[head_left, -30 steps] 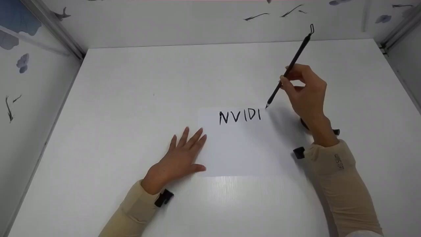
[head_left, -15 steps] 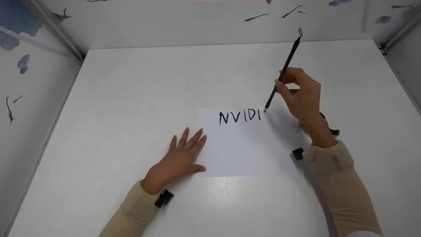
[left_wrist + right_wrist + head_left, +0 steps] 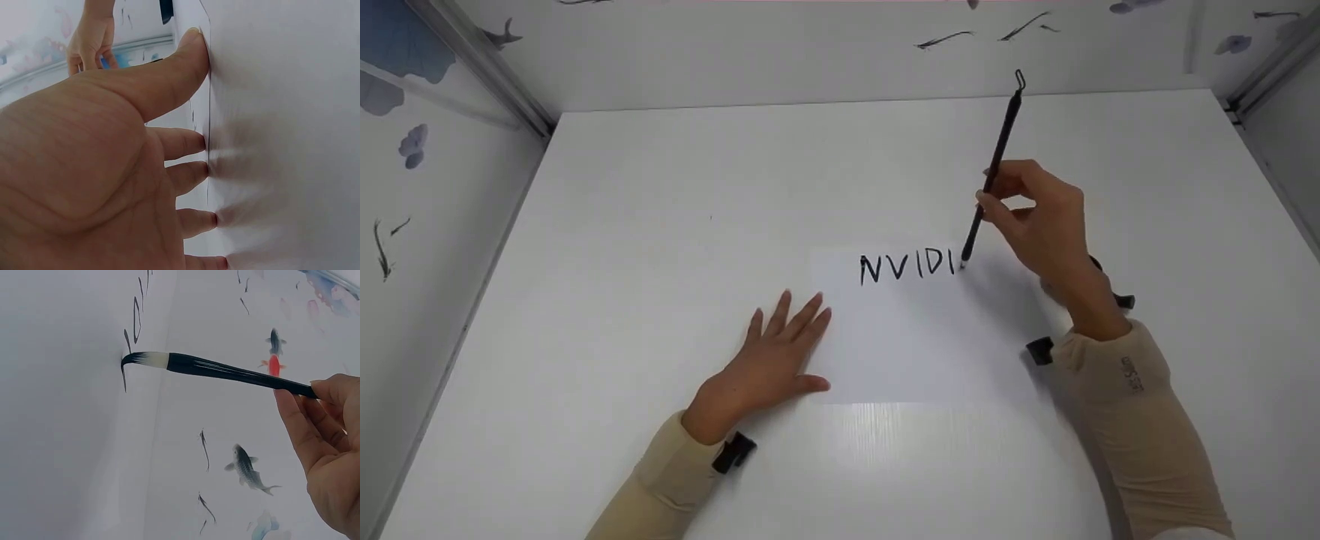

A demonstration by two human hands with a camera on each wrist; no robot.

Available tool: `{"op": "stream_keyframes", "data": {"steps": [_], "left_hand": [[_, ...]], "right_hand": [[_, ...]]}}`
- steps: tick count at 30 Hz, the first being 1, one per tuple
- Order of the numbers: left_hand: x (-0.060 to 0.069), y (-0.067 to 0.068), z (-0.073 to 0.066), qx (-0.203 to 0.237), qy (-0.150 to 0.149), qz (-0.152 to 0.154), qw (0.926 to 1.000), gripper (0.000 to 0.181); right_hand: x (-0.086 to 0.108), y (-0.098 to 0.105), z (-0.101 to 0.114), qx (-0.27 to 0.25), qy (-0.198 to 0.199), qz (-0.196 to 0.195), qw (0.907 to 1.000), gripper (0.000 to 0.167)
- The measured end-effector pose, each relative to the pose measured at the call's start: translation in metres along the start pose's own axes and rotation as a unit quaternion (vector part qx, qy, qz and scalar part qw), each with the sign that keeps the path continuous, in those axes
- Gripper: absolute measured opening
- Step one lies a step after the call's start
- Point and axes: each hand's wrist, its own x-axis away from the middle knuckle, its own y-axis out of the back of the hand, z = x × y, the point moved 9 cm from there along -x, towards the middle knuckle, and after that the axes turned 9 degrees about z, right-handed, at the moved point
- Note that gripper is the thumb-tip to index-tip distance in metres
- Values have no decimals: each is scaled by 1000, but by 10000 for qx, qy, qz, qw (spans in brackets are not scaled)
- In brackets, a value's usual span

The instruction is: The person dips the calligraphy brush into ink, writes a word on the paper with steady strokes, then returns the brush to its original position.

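My right hand (image 3: 1046,217) pinches a black-handled writing brush (image 3: 1002,146) between thumb and fingers, its hanging loop pointing up and away. In the right wrist view the pale bristles (image 3: 149,359) end in a black, bent tip that touches the paper on a thin dark stroke. The white sheet of paper (image 3: 900,345) bears the black letters (image 3: 906,266) "NVIDI" near its top edge, just left of the brush tip. My left hand (image 3: 769,367) lies with spread fingers at the sheet's left edge; in the left wrist view its thumb (image 3: 188,64) and fingertips press down there.
The sheet lies on a white table (image 3: 645,187). A white back wall (image 3: 735,52) and side walls printed with fish and flowers stand round it. Black camera mounts (image 3: 735,452) stick out at both wrists.
My right hand has shifted left and slightly down, and the brush stands more upright. Its tip has travelled down the paper to the right of the last "I". The left hand stays put.
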Motion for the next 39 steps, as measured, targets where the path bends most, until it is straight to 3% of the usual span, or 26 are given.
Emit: {"op": "stream_keyframes", "data": {"steps": [6, 10, 16, 27, 39], "left_hand": [[1, 0, 0, -21, 38, 38, 10000, 90], [1, 0, 0, -48, 20, 25, 10000, 89], [1, 1, 0, -64, 24, 3, 10000, 89], [3, 1, -1, 18, 33, 27, 10000, 88], [3, 3, -2, -24, -59, -26, 10000, 88]], "right_hand": [[0, -1, 4, -51, -79, 127, 9999, 26], [0, 7, 6, 3, 155, -244, 9996, 26], [2, 12, -18, 58, 227, -728, 9971, 26], [5, 14, -37, -251, 174, -898, 9955, 25], [4, 13, -40, -178, 125, -860, 9961, 24]]}}
